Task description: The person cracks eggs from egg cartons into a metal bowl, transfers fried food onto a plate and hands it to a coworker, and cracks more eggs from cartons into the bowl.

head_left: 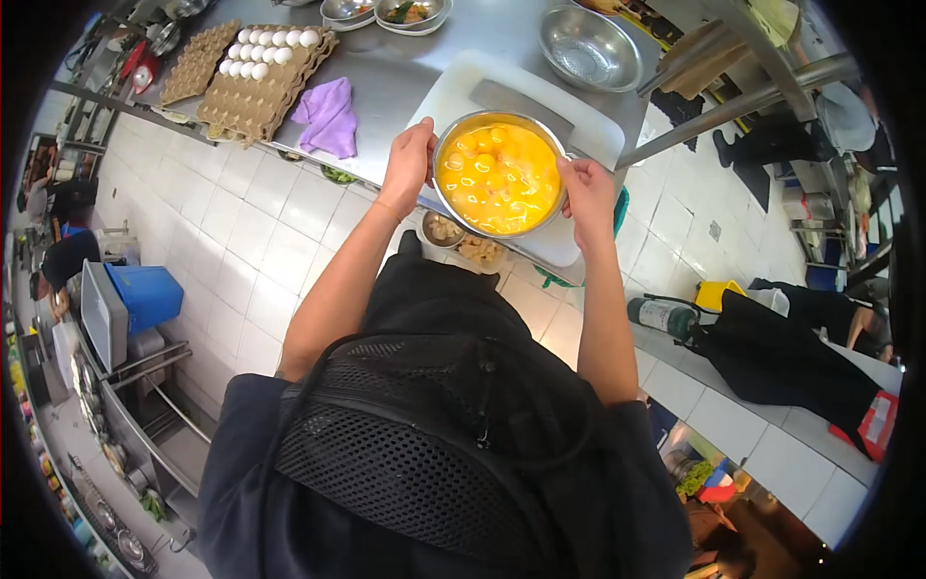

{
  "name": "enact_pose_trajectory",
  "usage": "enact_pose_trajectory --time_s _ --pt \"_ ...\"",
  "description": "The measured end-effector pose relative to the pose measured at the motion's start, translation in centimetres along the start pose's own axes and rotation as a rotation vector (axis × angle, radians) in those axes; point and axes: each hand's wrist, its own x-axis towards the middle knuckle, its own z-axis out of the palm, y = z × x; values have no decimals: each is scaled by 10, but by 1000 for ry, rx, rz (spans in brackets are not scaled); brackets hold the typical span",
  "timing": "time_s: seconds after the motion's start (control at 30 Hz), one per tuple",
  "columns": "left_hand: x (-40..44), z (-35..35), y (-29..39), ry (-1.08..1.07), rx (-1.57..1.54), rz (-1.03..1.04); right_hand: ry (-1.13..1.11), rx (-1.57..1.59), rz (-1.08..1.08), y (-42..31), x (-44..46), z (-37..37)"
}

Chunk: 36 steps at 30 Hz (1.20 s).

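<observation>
A round metal bowl full of cracked eggs, with several whole yolks in yellow liquid, is held between my two hands. My left hand grips its left rim, and my right hand pinches the right rim. Under and behind the bowl lies a white cutting board with a wide knife blade on it, partly hidden by the bowl. To the left on the steel counter are a purple cloth and a cardboard egg tray holding several white eggs.
An empty perforated metal bowl stands at the back right, near steel rails. Small bowls of food sit at the back. Below the counter edge are containers of cut food. Other people are at the far left and right.
</observation>
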Motion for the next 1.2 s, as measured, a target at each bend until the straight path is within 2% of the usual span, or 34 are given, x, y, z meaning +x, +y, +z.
enact_pose_trajectory --time_s 0.17,0.23,0.33,0.4,0.43,0.47,0.53,0.6,0.67,0.73,0.8,0.87,0.9,0.93,1.0,1.03,1.07,1.13,1.17,1.2 --pt "6 3 3 -51 31 -27 16 46 40 -5 -21 -22" --pt "11 -9 0 -110 38 -85 234 52 -133 -2 -28 -40" --pt "16 -31 5 -105 29 -68 670 -172 -572 57 -6 -112" --pt "29 -63 2 -70 37 -73 977 -246 -504 61 -9 -145" --pt "34 -76 4 12 25 -42 1072 -340 -562 64 -11 -157" --pt "38 -89 8 93 14 -9 1118 -299 -577 75 -6 -168" --pt "46 -117 17 155 16 6 1011 -206 -512 109 9 -179" --pt "55 -148 28 188 -17 20 578 -215 -12 159 31 -199" --pt "65 -175 46 225 0 41 565 -427 95 215 34 -195" --pt "91 -204 61 320 126 101 634 -626 19 230 30 -203" --pt "129 -248 68 360 147 133 663 -465 254 194 20 -203" --pt "169 -289 77 454 370 204 591 -412 418 165 15 -201" --pt "203 -321 67 559 643 272 533 -558 174 155 7 -188" --pt "219 -329 68 569 616 286 470 -702 -74 142 -1 -170" --pt "240 -344 71 675 1171 563 406 -843 -128 98 5 -155" --pt "231 -328 94 591 1175 315 467 -682 -344 73 11 -136" --pt "235 -323 93 607 1156 311 460 -693 -365 35 15 -109" --pt "239 -321 86 610 1339 309 509 -787 -285 -52 16 -36" --pt "241 -318 83 680 1277 337 511 -715 -548 -88 20 20" --pt "240 -314 82 685 1262 331 393 -678 -625 -110 30 61"
